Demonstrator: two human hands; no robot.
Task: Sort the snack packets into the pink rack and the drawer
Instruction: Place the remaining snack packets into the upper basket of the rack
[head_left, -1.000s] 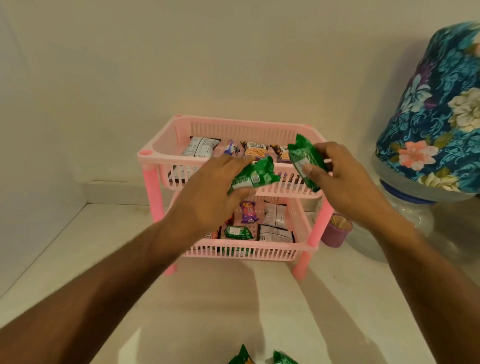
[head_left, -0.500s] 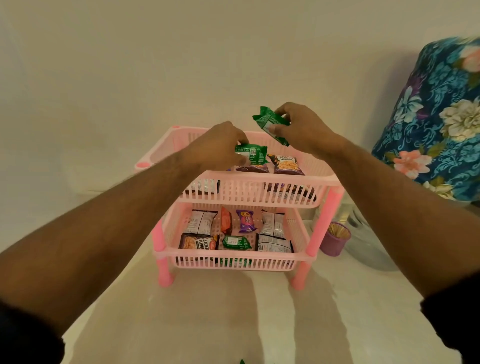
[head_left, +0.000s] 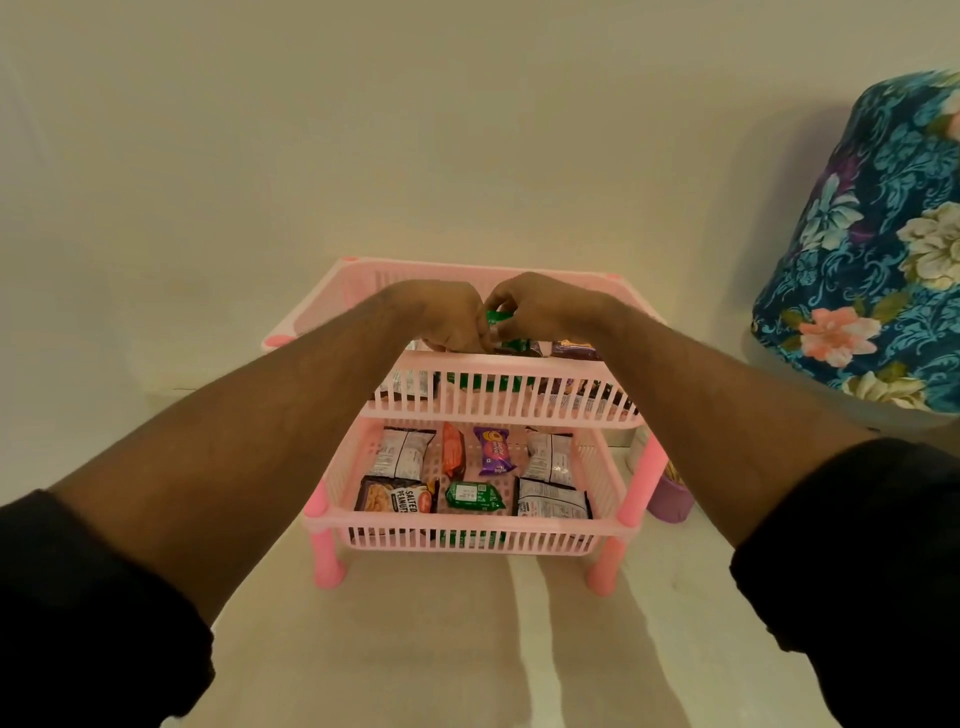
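Observation:
The pink rack (head_left: 493, 387) has two tiers and stands against the wall. Both my hands are over its top tier, fingertips almost touching. My right hand (head_left: 543, 306) pinches a green snack packet (head_left: 497, 317) just above the tier. My left hand (head_left: 441, 317) has its fingers curled down at the tier's front rim, next to a second green packet (head_left: 521, 346) lying in the tier. Whether my left hand still grips that packet is hidden. A brown packet (head_left: 574, 348) lies beside it. The lower tier (head_left: 467, 538) holds several packets: white, orange, purple (head_left: 493, 449), salted peanuts (head_left: 397, 496) and green (head_left: 472, 494).
A large jar under a blue floral cloth (head_left: 883, 249) stands at the right. A small purple cup (head_left: 670, 496) sits behind the rack's right front leg. The pale wall is close behind the rack, and a pale counter lies in front.
Both hands have dropped from above the rack into the top tier and drawn together. The packet in my left hand went down into the tier.

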